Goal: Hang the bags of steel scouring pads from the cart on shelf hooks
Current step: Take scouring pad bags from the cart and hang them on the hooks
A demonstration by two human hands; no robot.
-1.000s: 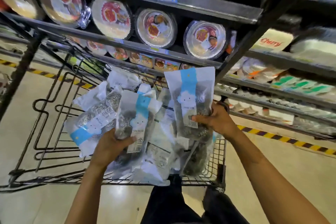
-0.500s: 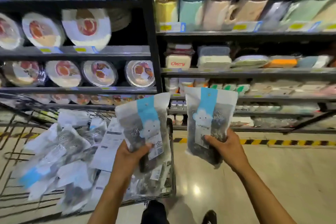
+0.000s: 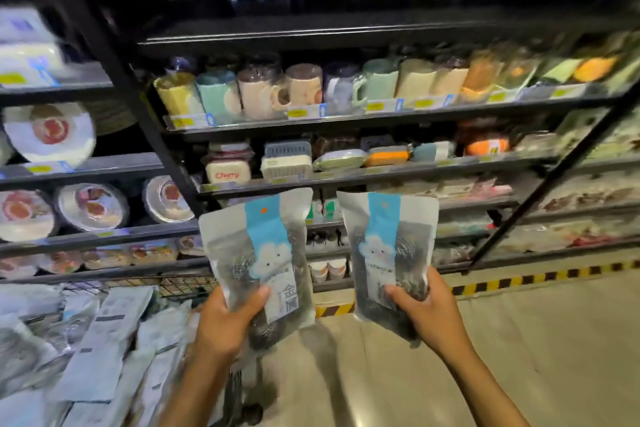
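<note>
While gripped low | left bag (image 3: 259,246) upright, top up | right bag (image 3: 384,239) likewise

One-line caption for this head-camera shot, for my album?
Left hand grips the left scouring-pad bag, right hand the right scouring-pad bag, before a shelf of mugs.

Cart (image 3: 180,282) left, shelves (image 3: 346,170) ahead

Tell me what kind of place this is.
Probably a shop's housewares aisle: black shelves with yellow price tags carry a row of mugs, and a wire cart holds bagged stock.
</note>
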